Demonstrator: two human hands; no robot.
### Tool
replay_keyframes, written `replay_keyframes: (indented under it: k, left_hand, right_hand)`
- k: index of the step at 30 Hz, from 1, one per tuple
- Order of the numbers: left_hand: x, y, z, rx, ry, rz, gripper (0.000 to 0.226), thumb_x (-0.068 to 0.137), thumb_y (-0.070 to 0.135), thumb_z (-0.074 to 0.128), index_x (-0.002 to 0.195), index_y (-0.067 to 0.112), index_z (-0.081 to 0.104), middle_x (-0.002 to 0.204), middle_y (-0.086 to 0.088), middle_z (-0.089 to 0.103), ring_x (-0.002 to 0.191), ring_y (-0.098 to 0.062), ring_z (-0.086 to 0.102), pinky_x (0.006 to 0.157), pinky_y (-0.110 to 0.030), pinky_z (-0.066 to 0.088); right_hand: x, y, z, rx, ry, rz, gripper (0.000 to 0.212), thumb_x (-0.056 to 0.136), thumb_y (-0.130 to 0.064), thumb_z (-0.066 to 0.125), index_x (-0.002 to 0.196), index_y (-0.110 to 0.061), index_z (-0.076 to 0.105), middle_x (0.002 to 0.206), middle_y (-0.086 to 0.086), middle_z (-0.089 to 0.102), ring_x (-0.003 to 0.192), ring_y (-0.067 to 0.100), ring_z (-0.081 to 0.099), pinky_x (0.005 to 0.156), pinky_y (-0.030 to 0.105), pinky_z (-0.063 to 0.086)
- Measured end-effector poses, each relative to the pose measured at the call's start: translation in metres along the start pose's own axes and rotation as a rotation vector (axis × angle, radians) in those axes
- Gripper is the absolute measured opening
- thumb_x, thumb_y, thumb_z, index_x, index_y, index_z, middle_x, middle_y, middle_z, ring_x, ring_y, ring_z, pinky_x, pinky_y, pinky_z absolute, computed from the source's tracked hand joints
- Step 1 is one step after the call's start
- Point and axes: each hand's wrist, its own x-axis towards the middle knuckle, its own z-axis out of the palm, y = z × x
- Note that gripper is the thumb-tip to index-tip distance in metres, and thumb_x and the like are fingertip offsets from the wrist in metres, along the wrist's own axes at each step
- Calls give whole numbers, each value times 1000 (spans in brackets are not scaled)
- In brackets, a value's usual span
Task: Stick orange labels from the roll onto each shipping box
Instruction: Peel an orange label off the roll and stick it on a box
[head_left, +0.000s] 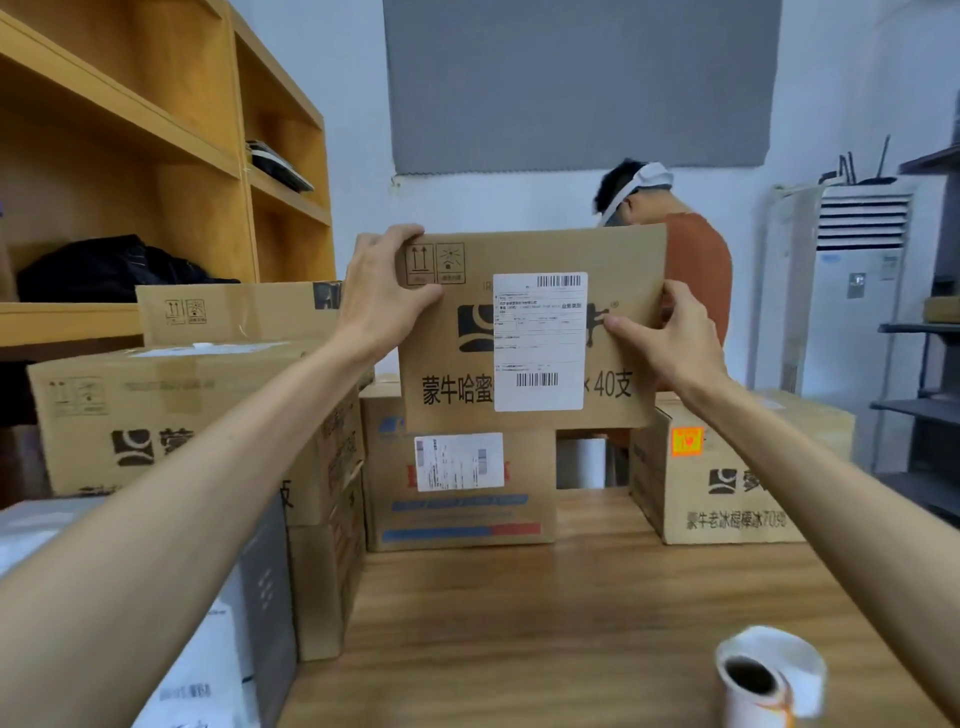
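both hands hold up a brown shipping box (530, 332) with a white address sheet on its face. the left hand (379, 296) grips the top left corner, fingers curled over the edge; the right hand (670, 332) pinches the right edge. it sits over a blue-striped box (457, 514). the label roll (769, 675) stands on the wooden table (519, 623) (near right). a box to the right (727, 488) carries an orange label (687, 441).

Held box (530, 338): matt brown corrugated cardboard, printed black.
Shipping slip (539, 340): smooth white paper.
Worktop (519, 623): wood-grain surface, slight sheen.
Label roll (769, 675): white paper backing, glossy.
Orange label (687, 441): bright paper sticker.
Shelving (156, 130): plain light wood.
Wall panel (576, 78): matt grey.
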Motion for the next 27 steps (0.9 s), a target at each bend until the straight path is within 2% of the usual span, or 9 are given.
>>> replay_keyframes:
  k: [2,6,8,13,16,19,21,23,27]
  left_hand:
    - [-25,5,-6,-8,-26,-1,60,89,22,76,144,23,49,131,-3,47,115,-11,43,97,-27,40]
    - [-72,6,-12,-4,-66,-23,59,90,22,75,143,24,49,131,-3,47,116,-12,45,102,-31,40]
    - [-93,1,-14,-3,-68,-42,59,88,22,76,142,24,51,132,-3,49,116,-13,47,101,-30,40]
    - [-140,-17,-11,7,-98,-96,59,89,19,76,143,23,51,135,-3,47,116,-7,42,99,-23,32]
    - [-168,-30,-5,-1,-119,-127,56,90,17,75,141,22,52,134,-5,46,117,-7,40,98,-19,31]
    - [-195,-43,3,-12,-151,-160,57,91,16,74,142,22,51,135,-4,44,117,-6,39,89,-1,29]
    - [-207,-52,7,-26,-166,-184,56,91,15,74,142,22,51,135,-4,43,116,-5,39,83,4,28]
    - [-217,-59,10,-32,-187,-198,56,91,15,74,142,23,51,135,-3,43,117,-6,40,92,-4,31]
    - [-236,-68,19,-18,-215,-211,56,90,20,76,140,28,52,134,-1,41,123,-17,45,107,-38,44]
  right_hand:
    - [-25,6,-8,1,-4,17,76,64,-65,69,127,-26,50,122,-1,64,113,27,59,94,51,49]
    - [-68,26,-12,30,-37,36,68,74,-53,76,128,-21,50,120,1,64,111,26,59,92,49,49]
    - [-86,36,-11,58,-64,43,69,71,-57,74,126,-23,50,117,-2,65,108,22,59,91,48,50]
    - [-127,59,1,81,-146,59,74,70,-60,72,130,-27,44,121,-5,61,112,19,58,93,48,51]
    - [-148,73,13,78,-194,97,69,78,-44,78,132,-19,42,118,-4,60,112,21,59,90,44,51]
    - [-167,87,22,51,-207,138,66,80,-37,80,130,-17,43,118,1,61,112,24,59,89,42,51]
    - [-177,96,27,39,-228,152,67,79,-38,80,131,-17,43,123,4,62,115,24,58,92,43,51]
    - [-185,103,29,31,-243,172,69,79,-38,80,133,-16,43,126,4,60,117,23,57,94,42,50]
    - [-197,116,31,39,-259,195,70,79,-32,82,135,-11,44,130,8,60,120,23,57,95,37,50]
